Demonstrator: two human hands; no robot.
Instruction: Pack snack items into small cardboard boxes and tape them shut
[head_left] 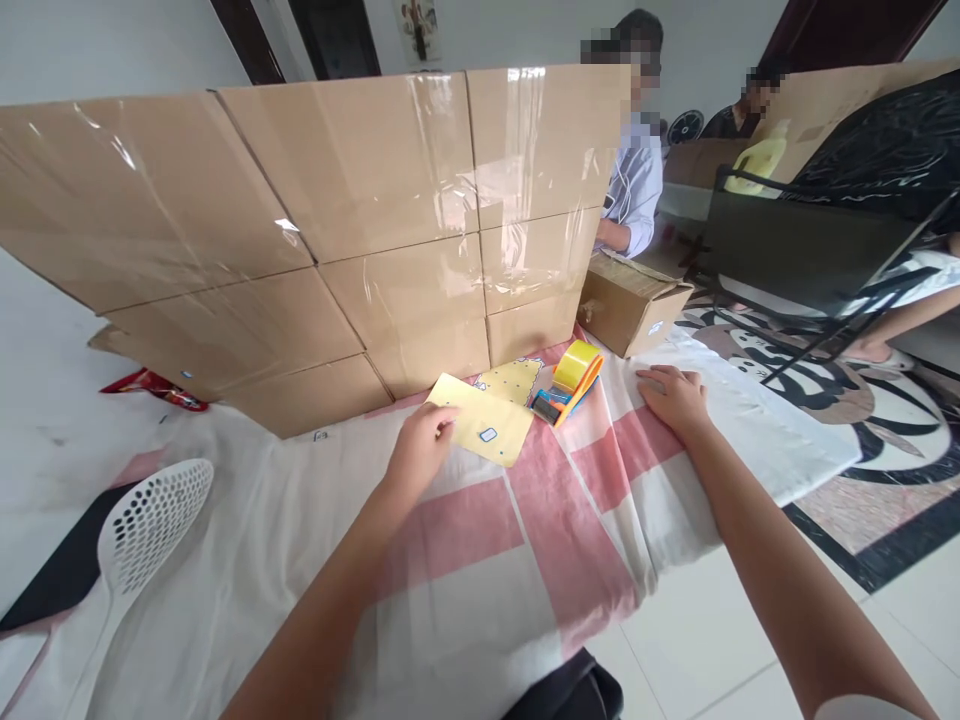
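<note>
My left hand (418, 448) pinches the near left corner of a pale yellow card (480, 419) that lies on a pink and white cloth (480, 560). A second yellow card with dots (513, 379) lies just behind it. My right hand (673, 396) rests flat on the cloth, fingers together, holding nothing. Between the two hands sits a tape dispenser (571, 382) with a yellow roll, an orange frame and a blue handle, a short way left of my right hand.
A wall of taped cardboard boxes (315, 230) stands behind the cloth. A small open carton (634, 300) sits at the right. A white slotted scoop (150, 525) lies at the left. Two people sit beyond, by a black chair (810, 250). A red wrapper (154, 388) lies on the floor.
</note>
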